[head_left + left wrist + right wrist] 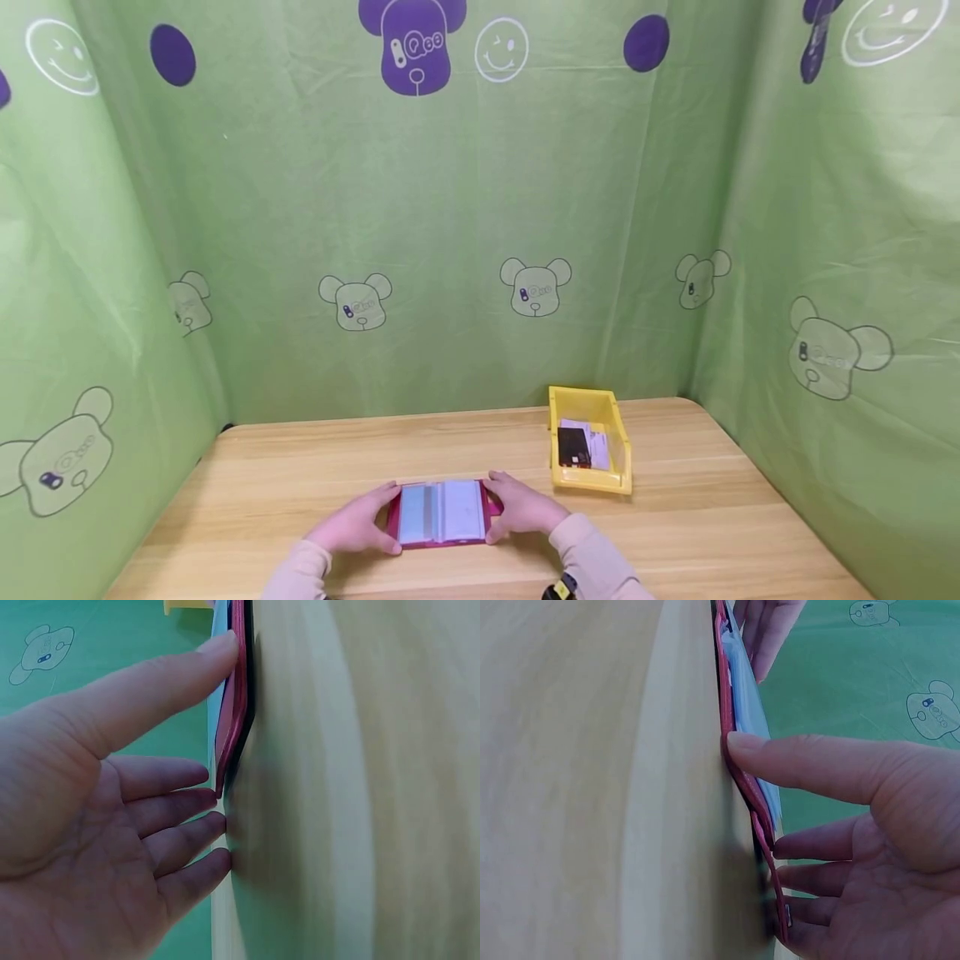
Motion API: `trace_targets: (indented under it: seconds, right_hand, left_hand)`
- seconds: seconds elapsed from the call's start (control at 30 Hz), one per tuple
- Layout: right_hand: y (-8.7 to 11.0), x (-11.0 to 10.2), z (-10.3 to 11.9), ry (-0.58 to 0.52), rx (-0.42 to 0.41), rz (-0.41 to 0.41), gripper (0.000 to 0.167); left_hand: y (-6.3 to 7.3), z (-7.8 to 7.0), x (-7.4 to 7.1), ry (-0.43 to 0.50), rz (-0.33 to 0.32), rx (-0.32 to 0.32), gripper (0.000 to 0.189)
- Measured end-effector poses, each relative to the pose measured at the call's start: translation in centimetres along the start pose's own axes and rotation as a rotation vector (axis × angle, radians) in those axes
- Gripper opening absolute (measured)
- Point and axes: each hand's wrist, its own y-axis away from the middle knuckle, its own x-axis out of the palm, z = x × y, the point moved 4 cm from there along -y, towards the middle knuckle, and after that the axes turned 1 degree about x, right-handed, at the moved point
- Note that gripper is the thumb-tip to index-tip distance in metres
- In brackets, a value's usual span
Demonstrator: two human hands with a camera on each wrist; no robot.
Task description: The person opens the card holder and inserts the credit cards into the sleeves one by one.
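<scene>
A red card holder [440, 543] lies spread flat on the table, its clear plastic sleeves facing up. At its left end is my left hand [358, 522], thumb touching the near edge and the other fingers extended loosely beside the end. My right hand [523, 504] rests at the opposite end in a similar way, thumb against the near edge. In the right wrist view its fingertips touch the closure flap [781, 919], which bears a small metal snap. A blue tint shows through the left sleeve [413, 514]; the right sleeve [461, 510] looks whitish.
A yellow bin [592, 481] stands at the back right of the wooden table [300, 450]. Inside are a black card [573, 447] and some whitish cards or papers [599, 451]. Green printed curtains [450, 350] enclose the back and both sides.
</scene>
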Motion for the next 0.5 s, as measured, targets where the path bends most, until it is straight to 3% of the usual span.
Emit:
trace_targets:
  seconds: [0.27, 0.5]
  right_hand:
    - [0.1, -0.9, 0.1, -0.033, -0.059, -0.023, 0.090]
    - [0.8, -4.4, -0.4, -0.192, -0.087, -0.023, 0.075]
  left_hand:
    - [-0.1, -0.1, 0.1, -0.029, 0.001, -0.005, 0.092]
    - [-0.1, 0.0, 0.2, -0.032, -0.004, -0.015, 0.092]
